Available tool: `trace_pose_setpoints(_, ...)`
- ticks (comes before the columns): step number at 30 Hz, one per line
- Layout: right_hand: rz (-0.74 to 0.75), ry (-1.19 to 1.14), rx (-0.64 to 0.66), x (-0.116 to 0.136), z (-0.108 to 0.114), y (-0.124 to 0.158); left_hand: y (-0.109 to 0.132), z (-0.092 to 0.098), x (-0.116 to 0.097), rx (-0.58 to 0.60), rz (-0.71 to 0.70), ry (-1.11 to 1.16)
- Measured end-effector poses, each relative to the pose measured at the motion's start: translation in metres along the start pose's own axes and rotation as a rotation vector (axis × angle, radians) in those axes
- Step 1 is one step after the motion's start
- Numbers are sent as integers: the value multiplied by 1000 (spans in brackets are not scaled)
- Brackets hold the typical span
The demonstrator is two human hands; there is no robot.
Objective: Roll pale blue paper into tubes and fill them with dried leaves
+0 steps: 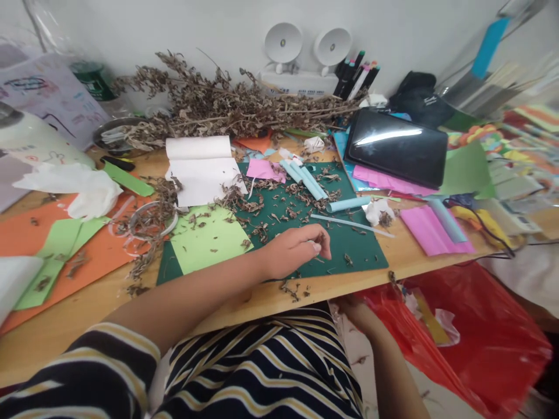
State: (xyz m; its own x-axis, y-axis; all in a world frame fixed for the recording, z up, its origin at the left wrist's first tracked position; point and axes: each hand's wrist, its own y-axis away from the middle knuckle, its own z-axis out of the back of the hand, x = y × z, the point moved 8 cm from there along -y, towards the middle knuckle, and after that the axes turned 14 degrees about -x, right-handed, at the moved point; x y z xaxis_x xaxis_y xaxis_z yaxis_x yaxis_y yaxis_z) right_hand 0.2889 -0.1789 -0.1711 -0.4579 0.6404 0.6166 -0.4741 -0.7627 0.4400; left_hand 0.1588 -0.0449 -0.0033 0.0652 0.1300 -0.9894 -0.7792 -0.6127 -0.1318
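My left hand (297, 250) is just above the front of the green cutting mat (367, 250), its fingers curled in toward the thumb. Whatever it may hold is hidden. Brown dried leaf bits (261, 233) lie scattered over the mat. Below the table edge, my right hand (360, 314) grips the rim of a red plastic bag (489, 326), fingers partly hidden. Inside the bag are a yellowish strip and a clear scrap. Near the left hand lie a light green paper sheet (209, 238), a thin pale stick (349, 224) and rolled light blue paper tubes (312, 183).
A bundle of dried stems (244, 110) lines the wall. A black tablet (397, 148) rests on papers at the right. At left are orange paper (105, 256), a tape ring (152, 221) and white tissue (87, 189). Pink paper (430, 233) lies right. Another person's arm (535, 308) shows far right.
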Motion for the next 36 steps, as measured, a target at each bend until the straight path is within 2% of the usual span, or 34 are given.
trace_pose_setpoints(3,151,-41,189,21,1,32,-2,-2,4,48,63,142)
trace_pose_setpoints(5,374,-107,158,54,16,51,-2,-4,7,84,82,252)
trace_pose_setpoints(7,650,-182,-108,96,45,68,-1,-5,10,108,95,332)
trace_pose_setpoints(9,801,-196,-426,129,68,80,-1,-6,13,116,98,357)
trace_pose_setpoints(12,951,-150,-575,173,64,88,-2,-5,12,86,55,356)
trace_pose_setpoints(15,1059,-140,-704,201,56,92,-2,0,10,-15,13,376)
trace_pose_setpoints(17,1065,-132,-804,207,56,91,-1,-1,10,-26,9,366)
trace_pose_setpoints(19,1030,-138,-848,208,58,85,0,-4,9,11,-7,343)
trace_pose_setpoints(23,972,-189,-785,203,59,71,0,-4,9,36,-38,303)
trace_pose_setpoints(29,855,-394,-693,191,58,59,1,-8,6,80,-48,304)
trace_pose_setpoints(36,933,-565,-682,182,53,59,6,-7,5,88,-87,199)
